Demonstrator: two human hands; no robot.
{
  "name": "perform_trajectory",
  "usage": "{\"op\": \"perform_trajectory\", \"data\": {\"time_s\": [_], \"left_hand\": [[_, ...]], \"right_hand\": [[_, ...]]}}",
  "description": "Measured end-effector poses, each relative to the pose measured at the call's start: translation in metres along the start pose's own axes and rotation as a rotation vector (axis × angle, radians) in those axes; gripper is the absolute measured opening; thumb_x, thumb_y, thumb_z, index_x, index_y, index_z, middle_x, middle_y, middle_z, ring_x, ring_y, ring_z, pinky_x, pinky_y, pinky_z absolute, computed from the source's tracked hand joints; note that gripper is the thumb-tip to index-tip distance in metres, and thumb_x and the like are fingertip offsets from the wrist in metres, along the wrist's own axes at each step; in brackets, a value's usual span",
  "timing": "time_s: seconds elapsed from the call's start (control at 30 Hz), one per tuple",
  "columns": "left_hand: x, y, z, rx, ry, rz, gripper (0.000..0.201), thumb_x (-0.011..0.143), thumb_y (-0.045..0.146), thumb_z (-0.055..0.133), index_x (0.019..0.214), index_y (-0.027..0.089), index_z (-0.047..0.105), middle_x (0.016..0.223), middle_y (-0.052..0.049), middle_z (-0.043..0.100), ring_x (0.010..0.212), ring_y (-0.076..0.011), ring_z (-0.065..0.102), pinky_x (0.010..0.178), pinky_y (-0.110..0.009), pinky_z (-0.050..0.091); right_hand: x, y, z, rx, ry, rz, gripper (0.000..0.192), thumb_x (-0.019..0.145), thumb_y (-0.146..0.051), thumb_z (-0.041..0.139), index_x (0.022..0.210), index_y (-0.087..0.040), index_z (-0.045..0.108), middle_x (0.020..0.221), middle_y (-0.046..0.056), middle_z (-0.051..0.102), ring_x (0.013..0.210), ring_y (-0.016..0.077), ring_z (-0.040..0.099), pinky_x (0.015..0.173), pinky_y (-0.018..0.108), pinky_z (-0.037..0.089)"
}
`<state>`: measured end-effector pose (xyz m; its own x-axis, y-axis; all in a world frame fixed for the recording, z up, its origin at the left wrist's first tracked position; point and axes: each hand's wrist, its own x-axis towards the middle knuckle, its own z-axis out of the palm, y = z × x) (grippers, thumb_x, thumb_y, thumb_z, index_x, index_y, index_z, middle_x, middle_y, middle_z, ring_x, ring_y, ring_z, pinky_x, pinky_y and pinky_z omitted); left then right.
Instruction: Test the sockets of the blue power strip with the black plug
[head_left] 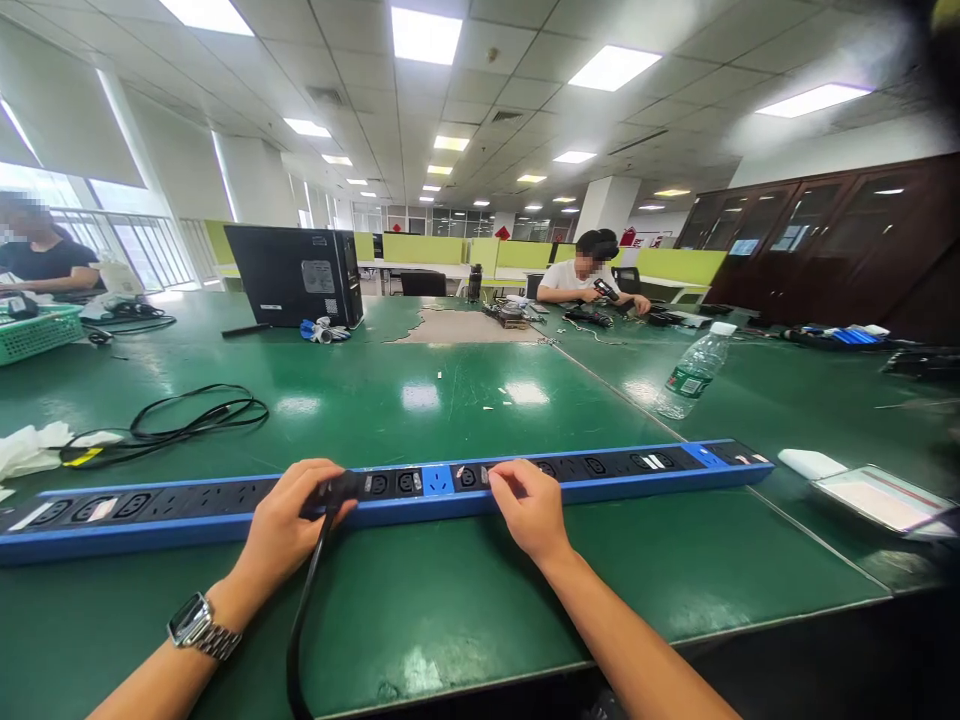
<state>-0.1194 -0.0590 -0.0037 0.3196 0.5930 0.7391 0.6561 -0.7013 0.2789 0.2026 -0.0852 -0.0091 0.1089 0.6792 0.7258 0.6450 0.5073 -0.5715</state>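
A long blue power strip [437, 481] with black and blue sockets lies across the green table in front of me. My left hand [289, 515], a watch on its wrist, is closed around a black plug [332, 492] at the strip's left-middle part. From the plug a thick black cord [301, 620] hangs down toward the table's near edge. I cannot tell whether the plug sits in a socket. Right of the middle blue socket, my right hand [531, 508] is over the strip with thumb and forefinger pinched together. Whatever those fingertips hold, if anything, is hidden.
Behind the strip stand a water bottle [694, 372] and a black computer case [289, 275]. A coiled black cable [195, 415] lies at left, near a green basket [37, 335]. A clear tray [885, 500] is at right. Two people sit across the table.
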Motion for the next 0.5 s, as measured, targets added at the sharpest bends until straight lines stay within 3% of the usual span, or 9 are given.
{"op": "perform_trajectory", "data": {"time_s": [0.17, 0.3, 0.5], "left_hand": [[0.006, -0.002, -0.003, 0.019, 0.005, 0.064, 0.022, 0.083, 0.036, 0.069, 0.097, 0.021, 0.063, 0.089, -0.003, 0.066, 0.083, -0.0188, 0.062, 0.077, -0.032, 0.052], [0.003, -0.004, -0.002, 0.019, 0.016, 0.059, 0.022, 0.085, 0.038, 0.066, 0.097, 0.020, 0.062, 0.089, -0.004, 0.067, 0.082, -0.0185, 0.064, 0.076, -0.031, 0.053], [-0.006, -0.007, -0.002, 0.189, -0.135, 0.093, 0.062, 0.077, 0.058, 0.069, 0.124, 0.021, 0.053, 0.116, -0.011, 0.067, 0.105, -0.0280, 0.064, 0.092, -0.041, 0.051]], "right_hand": [[0.000, 0.000, 0.000, -0.002, -0.001, 0.007, 0.019, 0.085, -0.025, 0.054, 0.068, -0.020, 0.063, 0.065, 0.000, 0.064, 0.060, 0.0141, 0.056, 0.061, 0.027, 0.043], [0.001, -0.002, -0.001, 0.003, 0.006, 0.013, 0.019, 0.085, -0.025, 0.054, 0.068, -0.020, 0.063, 0.064, 0.000, 0.065, 0.060, 0.0143, 0.057, 0.060, 0.027, 0.043], [0.001, -0.003, -0.002, 0.005, -0.001, 0.016, 0.020, 0.085, -0.026, 0.054, 0.069, -0.021, 0.064, 0.064, 0.001, 0.065, 0.059, 0.0147, 0.057, 0.060, 0.027, 0.044]]}}
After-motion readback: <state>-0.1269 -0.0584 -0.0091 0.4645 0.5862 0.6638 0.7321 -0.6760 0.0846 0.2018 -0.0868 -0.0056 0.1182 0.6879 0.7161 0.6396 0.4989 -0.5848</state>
